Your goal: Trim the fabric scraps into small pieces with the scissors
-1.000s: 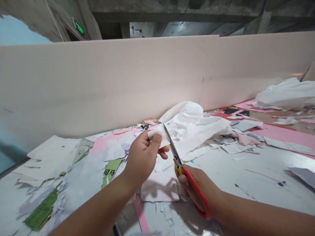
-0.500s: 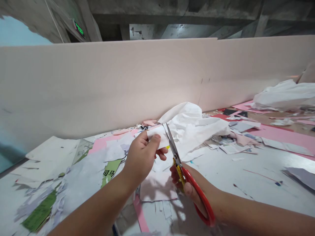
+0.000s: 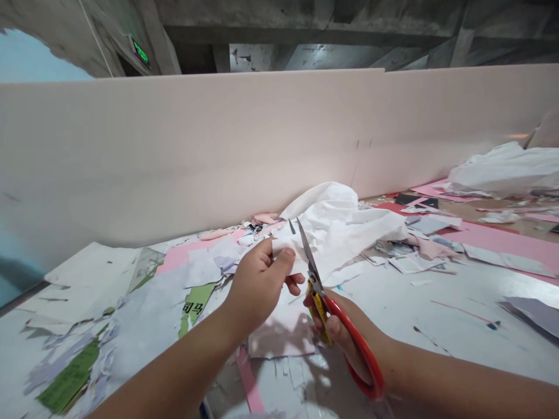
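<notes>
My left hand pinches the edge of a crumpled white paper sheet between thumb and fingers. My right hand grips a pair of scissors with red and yellow handles. Their steel blades stand open, one on each side of the sheet's edge, just right of my left thumb. A pink-white paper piece lies on the table below my hands.
A tall pale pink board runs along the far side of the table. Torn paper scraps, including a green piece with black characters, cover the left. Pink sheets and a white heap lie to the right.
The scissor blades have spread wider apart. My left hand has shifted slightly right and down, and the scissor handles have moved slightly down and right.
</notes>
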{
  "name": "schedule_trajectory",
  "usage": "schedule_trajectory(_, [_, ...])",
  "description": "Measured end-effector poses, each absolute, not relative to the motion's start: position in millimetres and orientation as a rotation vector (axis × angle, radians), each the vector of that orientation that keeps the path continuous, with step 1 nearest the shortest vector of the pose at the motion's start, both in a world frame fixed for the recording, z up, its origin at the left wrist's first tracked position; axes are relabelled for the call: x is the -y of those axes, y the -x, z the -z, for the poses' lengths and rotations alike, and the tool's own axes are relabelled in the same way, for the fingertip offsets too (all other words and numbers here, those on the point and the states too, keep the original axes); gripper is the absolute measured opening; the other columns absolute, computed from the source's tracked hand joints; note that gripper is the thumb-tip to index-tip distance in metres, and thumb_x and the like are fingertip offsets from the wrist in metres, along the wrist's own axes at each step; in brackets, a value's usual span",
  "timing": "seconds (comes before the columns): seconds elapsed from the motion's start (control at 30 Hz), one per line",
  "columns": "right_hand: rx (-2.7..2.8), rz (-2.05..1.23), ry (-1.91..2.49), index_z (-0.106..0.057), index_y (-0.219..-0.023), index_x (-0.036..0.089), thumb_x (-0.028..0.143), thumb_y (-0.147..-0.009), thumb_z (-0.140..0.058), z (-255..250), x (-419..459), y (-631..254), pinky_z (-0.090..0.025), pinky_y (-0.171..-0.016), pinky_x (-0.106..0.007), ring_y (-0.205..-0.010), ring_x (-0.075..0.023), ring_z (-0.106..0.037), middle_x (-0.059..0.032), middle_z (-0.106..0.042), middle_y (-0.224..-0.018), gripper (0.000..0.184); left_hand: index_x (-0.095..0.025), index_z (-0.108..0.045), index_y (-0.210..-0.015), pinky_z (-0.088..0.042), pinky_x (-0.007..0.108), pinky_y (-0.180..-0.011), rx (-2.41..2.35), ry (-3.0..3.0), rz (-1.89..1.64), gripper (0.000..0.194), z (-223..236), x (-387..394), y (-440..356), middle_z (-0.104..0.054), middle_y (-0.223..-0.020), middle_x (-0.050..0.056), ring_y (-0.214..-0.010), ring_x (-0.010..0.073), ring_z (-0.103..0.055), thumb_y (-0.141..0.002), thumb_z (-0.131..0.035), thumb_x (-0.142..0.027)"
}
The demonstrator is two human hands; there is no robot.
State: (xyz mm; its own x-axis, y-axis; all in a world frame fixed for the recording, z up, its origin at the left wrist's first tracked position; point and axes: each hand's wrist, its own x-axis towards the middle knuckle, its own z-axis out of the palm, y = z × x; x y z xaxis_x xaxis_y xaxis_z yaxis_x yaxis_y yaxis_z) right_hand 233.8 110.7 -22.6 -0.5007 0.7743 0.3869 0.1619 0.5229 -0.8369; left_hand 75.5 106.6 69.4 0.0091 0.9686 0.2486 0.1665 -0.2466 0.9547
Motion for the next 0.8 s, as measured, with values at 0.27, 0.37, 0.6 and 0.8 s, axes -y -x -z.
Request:
schedule_trajectory(0.27, [1.941, -1.032, 0.779, -0.039, -0.074, 0.019, 0.067, -0.081, -0.021, 18.9, -110.0, -231.2, -0.035, -0.05, -0.027, -0.054, -0.0121, -0.038, 0.0007, -0.041, -0.063, 0.052, -0.019, -0.05, -0.069, -0.04, 0.02, -0.047, -1.227, -1.521, -1.27, 0.019, -67.2, -105.8, -76.2, -0.055, -0.052, -0.006, -0.045, 0.0087, -0.057, -0.081, -0.05, -0.035])
schedule_trajectory(0.37, [1.939, -1.022, 0.795, -0.037, -0.071, 0.019, 0.065, -0.083, -0.018, 18.3, -109.5, -229.7, -0.033, -0.049, -0.026, -0.052, -0.0114, -0.036, 0.0012, -0.041, -0.061, 0.051, -0.019, -0.05, -0.069, -0.04, 0.02, -0.047, -1.216, -1.526, -1.274, 0.02, -68.3, -105.3, -76.2, -0.055, -0.052, -0.005, -0.045, 0.0086, -0.056, -0.081, -0.049, -0.035])
schedule_trajectory(0.6, [1.934, -1.042, 0.837, -0.037, -0.07, 0.019, 0.069, -0.08, -0.019, 21.1, -111.0, -229.5, -0.033, -0.047, -0.025, -0.05, -0.0107, -0.037, 0.0017, -0.041, -0.06, 0.054, -0.019, -0.05, -0.069, -0.04, 0.022, -0.048, -1.234, -1.537, -1.277, 0.02, -67.7, -106.4, -76.0, -0.059, -0.051, -0.004, -0.044, 0.01, -0.056, -0.08, -0.049, -0.035])
schedule_trajectory(0.8, [1.839, -1.192, 0.824, -0.036, -0.071, 0.019, 0.072, -0.077, -0.024, 26.5, -111.7, -227.2, -0.034, -0.044, -0.023, -0.049, -0.0093, -0.036, 0.0035, -0.037, -0.059, 0.054, -0.019, -0.048, -0.066, -0.04, 0.02, -0.045, -1.226, -1.504, -1.323, 0.021, -67.5, -107.2, -75.5, -0.051, -0.05, -0.007, -0.048, 0.0107, -0.06, -0.079, -0.051, -0.035])
